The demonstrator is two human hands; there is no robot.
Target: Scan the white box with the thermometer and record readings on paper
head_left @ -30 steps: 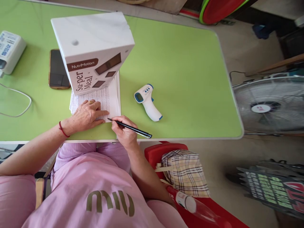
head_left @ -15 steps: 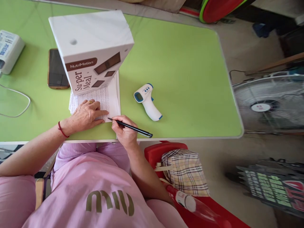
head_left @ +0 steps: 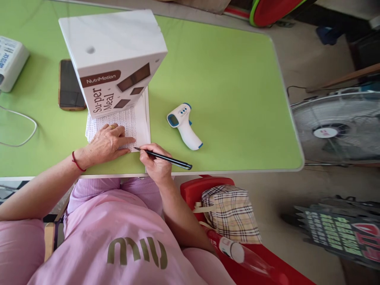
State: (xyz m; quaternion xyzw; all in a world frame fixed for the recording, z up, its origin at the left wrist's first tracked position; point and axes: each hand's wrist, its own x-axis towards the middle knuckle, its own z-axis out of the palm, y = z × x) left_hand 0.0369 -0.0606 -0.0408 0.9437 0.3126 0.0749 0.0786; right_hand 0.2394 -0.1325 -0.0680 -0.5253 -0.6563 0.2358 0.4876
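My right hand (head_left: 157, 162) grips a black pen (head_left: 169, 159), its tip on or just over the lower part of the written paper (head_left: 141, 126). Lying on that sheet, my left hand (head_left: 109, 143) has its fingers stretched out, the index finger pointing toward the pen tip. Rows of small writing cover the paper's left side, partly under my left hand. A white NutriMotion box (head_left: 115, 59) stands at the far end of the paper and hides its upper part. To the right of my right hand lies a white and blue infrared thermometer (head_left: 185, 126).
A phone (head_left: 69, 87) lies left of the box on the green table (head_left: 231, 103). Further left are a white adapter (head_left: 13, 63) and its cable. Beside me, a red chair (head_left: 204, 188) holds a plaid bag (head_left: 230, 213) and a bottle (head_left: 237, 253). A fan (head_left: 332, 130) stands right.
The pen's rear end has swung slightly up and to the right, while its tip stays at nearly the same place. My left hand remains on the paper. The view has shifted very slightly.
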